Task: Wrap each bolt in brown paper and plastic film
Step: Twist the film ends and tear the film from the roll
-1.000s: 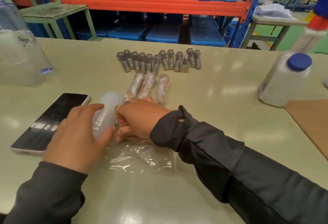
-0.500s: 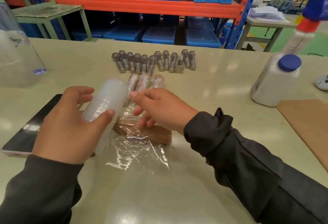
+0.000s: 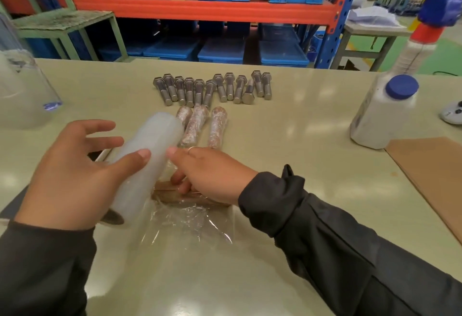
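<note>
Here, from my remote seat, I see the left hand [image 3: 75, 178] holding the roll of plastic film [image 3: 147, 163] lifted off the table [image 3: 300, 120], thumb curled across its front and the other fingers spread behind it. The roll tilts away from me, its far end reaching up toward the wrapped bolts. A loose sheet of film [image 3: 190, 225] trails from the roll's near end and spreads on the table just in front of both wrists.

The right hand [image 3: 212, 175] sits just beside the roll, fingers bent downward and pressing on the paper-wrapped bolt [image 3: 170, 191], which lies crosswise on the far edge of the film sheet, directly under that hand. I cannot tell whether the fingers truly pinch it or only press it; the palm hides the contact. The index fingertip nearly meets the left thumb at the roll.

Just beyond the right hand's knuckles lie three finished wrapped bolts [image 3: 217, 128], side by side, brown paper under shiny film. Farther out still, a row of bare steel bolts [image 3: 212, 89] lies in a loose line.

Off to the right of the right arm stands a white bottle with a blue cap [image 3: 385, 113], and near it a sheet of brown paper [image 3: 432, 168]. Behind the left hand a dark phone [image 3: 15, 203] peeks out.
</note>
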{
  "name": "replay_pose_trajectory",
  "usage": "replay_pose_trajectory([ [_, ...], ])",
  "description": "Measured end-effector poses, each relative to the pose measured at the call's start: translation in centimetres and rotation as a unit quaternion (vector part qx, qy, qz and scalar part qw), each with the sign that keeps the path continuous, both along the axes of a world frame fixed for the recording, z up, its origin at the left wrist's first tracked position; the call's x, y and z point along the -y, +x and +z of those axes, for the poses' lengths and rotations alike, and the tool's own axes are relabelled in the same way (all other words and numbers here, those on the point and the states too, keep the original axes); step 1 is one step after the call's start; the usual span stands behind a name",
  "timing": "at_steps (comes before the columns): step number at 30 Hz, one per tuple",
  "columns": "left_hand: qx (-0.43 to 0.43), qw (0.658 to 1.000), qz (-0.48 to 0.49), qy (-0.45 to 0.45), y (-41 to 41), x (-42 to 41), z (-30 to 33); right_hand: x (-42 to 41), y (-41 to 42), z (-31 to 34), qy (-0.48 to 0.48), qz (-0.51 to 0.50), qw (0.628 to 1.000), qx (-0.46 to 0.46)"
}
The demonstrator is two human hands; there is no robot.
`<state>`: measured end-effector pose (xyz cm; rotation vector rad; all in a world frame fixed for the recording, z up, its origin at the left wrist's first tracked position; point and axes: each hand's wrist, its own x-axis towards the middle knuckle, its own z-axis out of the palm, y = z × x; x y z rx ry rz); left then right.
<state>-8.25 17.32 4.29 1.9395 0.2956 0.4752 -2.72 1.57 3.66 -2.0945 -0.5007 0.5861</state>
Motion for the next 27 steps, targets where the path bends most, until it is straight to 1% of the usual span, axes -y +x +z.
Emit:
replay_pose_trajectory([
  [2,0.01,1.0,-0.015,-0.021,-0.3,1.2,-0.1,0.2,0.2,0.2,0.037,-0.017,0.998,-0.057],
  [5,0.011,0.999,-0.024,-0.042,-0.6,3.4,-0.6,0.4,0.6,0.1,0.117,-0.049,0.982,-0.137],
  [7,-0.005,0.996,-0.043,-0.074,-0.6,4.1,-1.1,0.6,0.9,-0.1,0.14,-0.08,0.972,-0.173],
  [9,-0.012,0.994,-0.041,-0.103,-0.1,3.6,-1.5,0.7,1.0,-0.2,0.143,-0.101,0.966,-0.189],
  [10,-0.016,0.995,-0.034,-0.092,0.2,3.2,-1.7,0.7,1.0,-0.2,0.14,-0.103,0.967,-0.184],
  [11,-0.026,0.997,-0.033,-0.06,0.5,2.8,-1.8,0.7,0.9,-0.1,0.134,-0.103,0.971,-0.17],
  [13,-0.069,0.995,-0.052,0.042,0.7,2.3,-2.2,0.6,0.7,0.1,0.122,-0.102,0.977,-0.145],
  [15,-0.104,0.986,-0.086,0.102,0.7,2.1,-2.4,0.6,0.5,0.3,0.116,-0.094,0.979,-0.136],
  [18,-0.119,0.98,-0.099,0.126,0.9,1.5,-2.6,0.7,0.0,0.8,0.11,-0.084,0.985,-0.103],
  [23,-0.113,0.977,-0.101,0.151,0.8,1.5,-2.6,1.3,-1.1,2.0,0.088,-0.099,0.991,-0.005],
  [27,-0.098,0.979,-0.109,0.138,0.7,1.8,-2.6,3.3,-1.1,3.0,0.024,-0.13,0.989,0.071],
])
